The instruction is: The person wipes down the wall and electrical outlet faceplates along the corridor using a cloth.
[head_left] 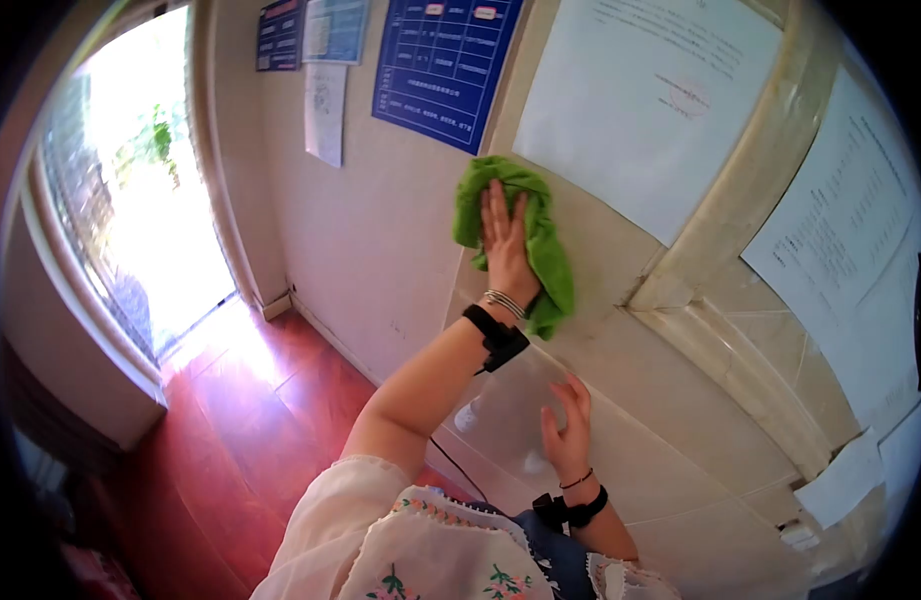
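Observation:
A green cloth (pixel 548 250) lies bunched against the beige wall, just below a blue poster (pixel 435 75) and a white paper sheet (pixel 645 100). My left hand (pixel 506 240) presses flat on this cloth, fingers stretched upward over it. Lower and to the right, my right hand (pixel 570 430) is raised close to the wall with its fingers apart and nothing in it. Both wrists carry black straps and bracelets.
At the left stands a bright glass door (pixel 140 180) above a red floor (pixel 250 430). Raised stone trim (pixel 725 210) crosses the wall at the right, near hanging papers (pixel 840 230). A dark cable (pixel 458 466) runs below my left forearm.

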Tool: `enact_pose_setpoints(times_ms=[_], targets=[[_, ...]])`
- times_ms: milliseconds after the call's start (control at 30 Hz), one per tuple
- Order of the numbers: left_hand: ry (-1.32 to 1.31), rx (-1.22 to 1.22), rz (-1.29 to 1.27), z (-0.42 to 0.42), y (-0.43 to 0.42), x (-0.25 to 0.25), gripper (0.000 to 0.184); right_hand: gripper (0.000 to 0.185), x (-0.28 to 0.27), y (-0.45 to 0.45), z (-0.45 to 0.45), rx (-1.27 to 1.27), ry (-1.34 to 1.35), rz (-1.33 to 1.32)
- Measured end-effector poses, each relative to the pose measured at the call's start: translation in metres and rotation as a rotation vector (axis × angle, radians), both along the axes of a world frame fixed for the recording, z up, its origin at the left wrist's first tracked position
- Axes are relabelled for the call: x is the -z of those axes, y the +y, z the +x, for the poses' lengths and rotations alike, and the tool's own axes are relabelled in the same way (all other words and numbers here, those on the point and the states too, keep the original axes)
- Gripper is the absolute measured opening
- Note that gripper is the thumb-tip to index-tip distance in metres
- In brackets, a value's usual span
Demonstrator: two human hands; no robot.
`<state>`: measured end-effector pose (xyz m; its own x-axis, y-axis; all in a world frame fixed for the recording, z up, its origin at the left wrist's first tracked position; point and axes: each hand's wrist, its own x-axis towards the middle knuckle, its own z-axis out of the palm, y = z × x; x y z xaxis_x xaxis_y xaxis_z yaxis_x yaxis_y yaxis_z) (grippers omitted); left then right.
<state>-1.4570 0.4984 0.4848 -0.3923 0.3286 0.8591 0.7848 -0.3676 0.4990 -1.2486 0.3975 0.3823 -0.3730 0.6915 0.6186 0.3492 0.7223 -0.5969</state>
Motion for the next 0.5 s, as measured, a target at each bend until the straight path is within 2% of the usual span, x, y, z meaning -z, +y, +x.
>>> enact_pose_setpoints(times_ms=[67, 200, 267, 367, 400, 467, 500], targets=[[0.013, -0.038, 0.075, -0.018, 0.009, 0.004, 0.071, 0.035, -0.012, 0.003, -0.017, 0.004, 0.011, 0.016], [0.116, 0.066, 0.072, -0.018, 0.0, 0.006, 0.07, 0.039, -0.045, 0.009, -0.05, -0.037, 0.01, 0.115], [0.231, 0.029, -0.002, -0.013, -0.001, 0.014, 0.063, 0.041, -0.049, 0.014, -0.066, -0.013, 0.025, 0.159], [0.414, 0.094, -0.045, -0.004, -0.003, 0.026, 0.052, 0.047, -0.041, 0.027, -0.078, 0.014, 0.207, 0.033], [0.429, 0.097, 0.023, 0.002, -0.004, 0.026, 0.043, 0.051, -0.035, 0.031, -0.078, 0.022, 0.234, 0.004], [0.46, 0.159, 0.107, 0.01, -0.002, 0.032, 0.042, 0.056, -0.033, 0.028, -0.076, 0.056, 0.274, -0.014], [0.465, 0.19, 0.175, 0.014, -0.001, 0.031, 0.04, 0.059, -0.034, 0.023, -0.074, 0.098, 0.242, 0.059]])
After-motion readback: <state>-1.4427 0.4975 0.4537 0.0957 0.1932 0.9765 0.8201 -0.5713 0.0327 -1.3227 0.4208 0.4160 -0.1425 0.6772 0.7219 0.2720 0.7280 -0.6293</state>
